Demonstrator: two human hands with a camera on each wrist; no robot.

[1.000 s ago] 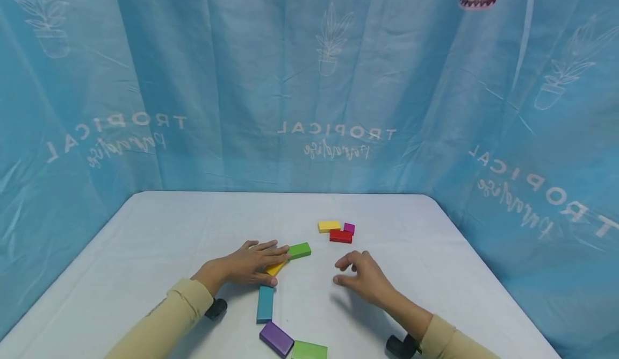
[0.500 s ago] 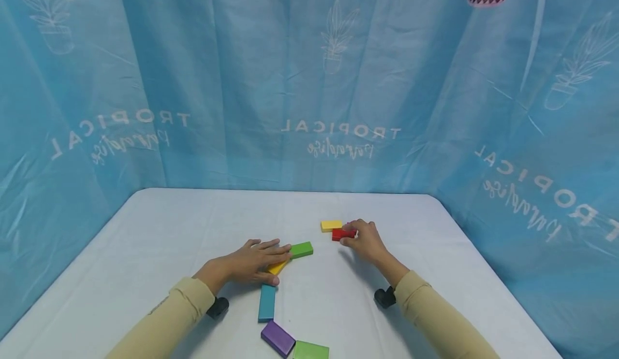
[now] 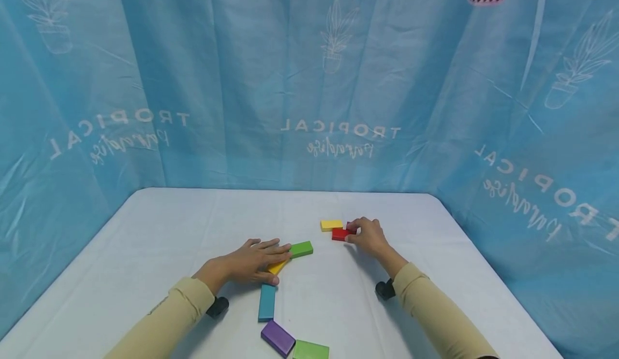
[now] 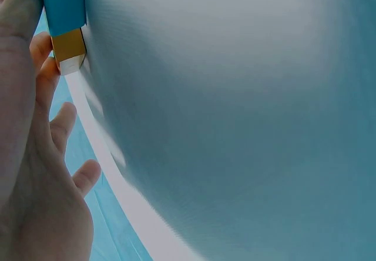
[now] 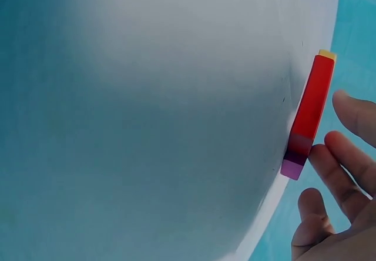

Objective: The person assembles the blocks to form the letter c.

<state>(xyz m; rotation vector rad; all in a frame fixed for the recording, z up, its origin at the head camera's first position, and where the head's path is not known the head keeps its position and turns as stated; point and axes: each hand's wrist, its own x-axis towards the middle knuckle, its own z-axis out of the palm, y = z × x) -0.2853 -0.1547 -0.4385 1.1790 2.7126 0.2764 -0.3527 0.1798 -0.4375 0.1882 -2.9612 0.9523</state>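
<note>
In the head view my left hand lies with fingers extended over an orange-yellow block, partly hiding it. Its fingertips reach a green block, and the thumb is by the top end of a teal block. My right hand is at the far group, its curved fingers and thumb around the right end of a red block. A magenta block beside the red one is mostly hidden in the head view. In the right wrist view, the thumb stands apart from the red block while fingertips reach the magenta end.
A yellow block lies against the red one, on its far left. Nearer me, a purple block and a light green block continue the curved line below the teal block. A blue curtain rises behind the white table.
My right hand has reached forward from the middle of the table to the red and magenta blocks, then shifted slightly right. The left hand stays on the orange-yellow block.
</note>
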